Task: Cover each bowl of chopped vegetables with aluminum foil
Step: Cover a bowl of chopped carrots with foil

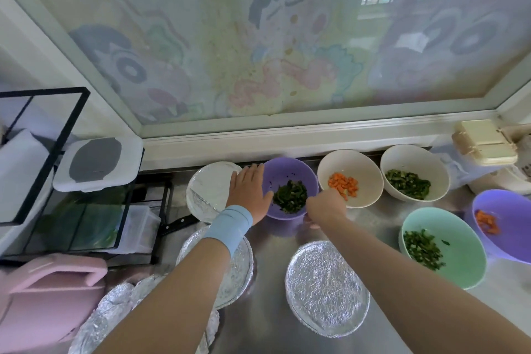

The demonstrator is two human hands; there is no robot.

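A purple bowl [280,174] of chopped greens stands uncovered at the back of the steel counter. My left hand [248,191] lies against its left rim with straight fingers, thumb on the near rim. My right hand [326,205] grips its right near rim with curled fingers. Uncovered to the right are a cream bowl of carrot [360,165], a cream bowl of greens [431,164], a green bowl of greens [459,236] and a purple bowl of carrot [511,210]. Foil-covered bowls stand at the back left [211,190], under my left forearm [238,276] and front centre [326,287].
Loose crumpled foil [115,313] lies at the lower left beside a pink container [48,293]. A black wire rack [71,169] with boxes stands left, a knife [178,224] near it. A cream box [484,142] sits back right.
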